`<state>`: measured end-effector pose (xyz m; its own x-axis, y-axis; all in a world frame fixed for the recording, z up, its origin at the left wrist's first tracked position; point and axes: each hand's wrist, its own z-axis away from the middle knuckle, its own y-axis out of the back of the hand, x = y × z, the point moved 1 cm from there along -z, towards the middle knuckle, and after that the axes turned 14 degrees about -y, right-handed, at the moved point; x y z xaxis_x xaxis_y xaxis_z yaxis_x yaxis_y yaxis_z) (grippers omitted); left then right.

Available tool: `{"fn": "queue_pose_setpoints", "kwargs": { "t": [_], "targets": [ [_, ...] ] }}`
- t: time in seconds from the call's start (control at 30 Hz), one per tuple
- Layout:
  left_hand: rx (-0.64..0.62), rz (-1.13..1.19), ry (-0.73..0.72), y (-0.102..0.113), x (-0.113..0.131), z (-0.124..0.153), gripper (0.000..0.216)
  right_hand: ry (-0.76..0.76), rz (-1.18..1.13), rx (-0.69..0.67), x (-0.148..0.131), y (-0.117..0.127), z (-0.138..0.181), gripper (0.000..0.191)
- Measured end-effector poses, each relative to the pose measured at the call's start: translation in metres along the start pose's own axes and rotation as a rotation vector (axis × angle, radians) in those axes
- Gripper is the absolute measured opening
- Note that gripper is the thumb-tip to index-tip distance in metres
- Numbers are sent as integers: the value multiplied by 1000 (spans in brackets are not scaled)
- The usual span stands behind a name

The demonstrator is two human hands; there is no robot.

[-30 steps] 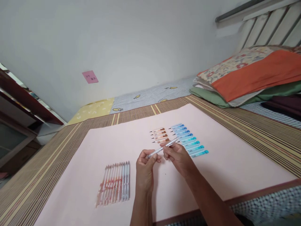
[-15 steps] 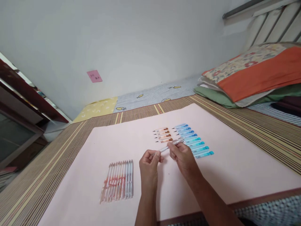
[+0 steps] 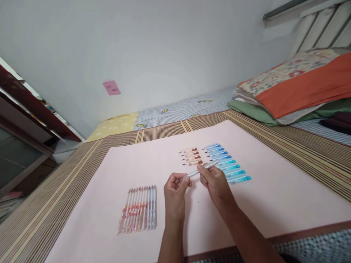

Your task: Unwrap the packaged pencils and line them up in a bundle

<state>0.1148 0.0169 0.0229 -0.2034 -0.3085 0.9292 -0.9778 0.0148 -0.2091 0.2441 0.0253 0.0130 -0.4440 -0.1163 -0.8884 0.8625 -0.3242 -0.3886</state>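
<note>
Holding a pale translucent pen (image 3: 193,173) aslant over the pink sheet (image 3: 153,157): L hand (image 3: 175,188) pinches its lower end, R hand (image 3: 215,181) grips nearer the other, prob. for steadiness. Blue pens (image 3: 225,158) & brown-ended pens (image 3: 194,158) lie in rows, apparently grouped by colour.

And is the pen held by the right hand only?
No, the left hand and the right hand both hold the pen.

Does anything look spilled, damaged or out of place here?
Nothing spilled or damaged stands out. The one oddity is a dark speck on the pink sheet, lower in view than the held pen: it breaks a plain surface, but is too small to identify. The clear pens lie side by side.
</note>
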Motion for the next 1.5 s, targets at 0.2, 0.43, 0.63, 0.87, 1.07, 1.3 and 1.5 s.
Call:
{"fn": "queue_pose_setpoints", "kwargs": {
  "t": [0.2, 0.43, 0.63, 0.87, 1.07, 1.3, 1.5],
  "targets": [
    [18, -56, -99, -4, 5, 1, 31, -51, -123, -44, 0, -2, -1, 45],
    [-51, -102, -12, -3, 5, 0, 24, -27, -3, 13, 2, -2, 1, 53],
    [-14, -80, -56, -3, 10, 2, 21, -71, -144, -156, -4, -2, 3, 38],
    [18, 192, 89, 0, -2, -3, 29, -29, -68, -208, -5, -3, 6, 32],
    [-26, -119, -89, -1, 12, 3, 19, -19, -149, -145, 2, -7, 4, 32],
    [92, 13, -79, -5, 9, 4, 18, -90, -226, -216, 0, -14, 10, 33],
    [375, 561, 197, 1, -7, -6, 24, -67, -228, -376, 0, -19, 16, 39]
  ]
}}
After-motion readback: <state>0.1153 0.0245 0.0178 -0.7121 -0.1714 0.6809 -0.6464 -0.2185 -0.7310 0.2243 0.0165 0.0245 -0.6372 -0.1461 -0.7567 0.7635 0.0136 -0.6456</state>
